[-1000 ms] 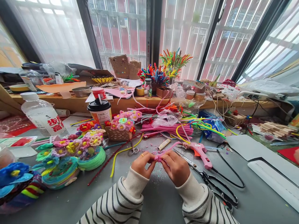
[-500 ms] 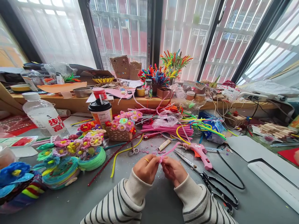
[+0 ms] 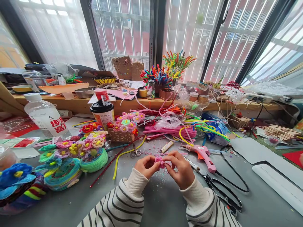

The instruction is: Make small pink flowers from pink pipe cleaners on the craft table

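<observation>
A small pink fuzzy piece (image 3: pixel 159 161), looped like a flower, is held between my two hands above the grey table (image 3: pixel 163 201). My left hand (image 3: pixel 147 166) pinches its left side, and the fingers of my right hand (image 3: pixel 179 167) are closed on its right side. Glitter specks lie on the table below it. Just right of my right hand are large black-handled scissors (image 3: pixel 213 183), partly covered by that hand, and a pink glue gun (image 3: pixel 204 156). Small scissors (image 3: pixel 135 152) and a yellow pipe cleaner (image 3: pixel 118 159) lie beyond my left hand.
Pipe-cleaner flowers in baskets (image 3: pixel 93 160) and a plastic bottle (image 3: pixel 46 116) stand at left. A lidded cup (image 3: pixel 103 113) is behind them. Pink pipe cleaners (image 3: pixel 170 133) lie ahead. The glue gun's cord (image 3: pixel 239 189) loops at right. Another person's hand shows at the right edge.
The long pink strand that stuck out between my fingers now shows as a compact looped piece. My right hand has turned and lifted its fingers over it; my left hand has opened its grip slightly.
</observation>
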A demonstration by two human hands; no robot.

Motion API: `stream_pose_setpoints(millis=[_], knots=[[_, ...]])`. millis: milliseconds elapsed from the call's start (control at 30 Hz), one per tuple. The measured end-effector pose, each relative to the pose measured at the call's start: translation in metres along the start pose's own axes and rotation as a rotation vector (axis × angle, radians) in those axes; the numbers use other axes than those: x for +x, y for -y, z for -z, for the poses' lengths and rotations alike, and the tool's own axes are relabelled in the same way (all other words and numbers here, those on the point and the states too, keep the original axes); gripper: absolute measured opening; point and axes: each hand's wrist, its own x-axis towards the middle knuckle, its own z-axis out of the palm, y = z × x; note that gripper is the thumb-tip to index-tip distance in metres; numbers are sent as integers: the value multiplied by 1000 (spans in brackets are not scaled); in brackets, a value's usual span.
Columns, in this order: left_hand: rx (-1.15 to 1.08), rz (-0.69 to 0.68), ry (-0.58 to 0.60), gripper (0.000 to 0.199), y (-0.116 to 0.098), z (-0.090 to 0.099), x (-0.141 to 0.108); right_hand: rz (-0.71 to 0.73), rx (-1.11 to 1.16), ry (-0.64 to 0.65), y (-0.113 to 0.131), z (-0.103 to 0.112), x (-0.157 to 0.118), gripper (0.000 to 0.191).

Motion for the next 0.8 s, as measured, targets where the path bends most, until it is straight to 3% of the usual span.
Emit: stream_pose_setpoints(millis=[167,333,533,667,800], knots=[[179,-87,31,20,4,3,1,79,-130,28,-2,-1,-2,12],[384,-221,-19,17,8,2,0,89,-191,75,-1,0,-1,14],[594,-427,-64,13,6,3,0,89,-150,119,-3,-5,-1,14],[607,-517,-40,12,2,2,-1,-28,-60,56,-1,-7,-1,11],[512,-467,-118,12,4,1,-1,-14,10,61,0,-5,-1,8]])
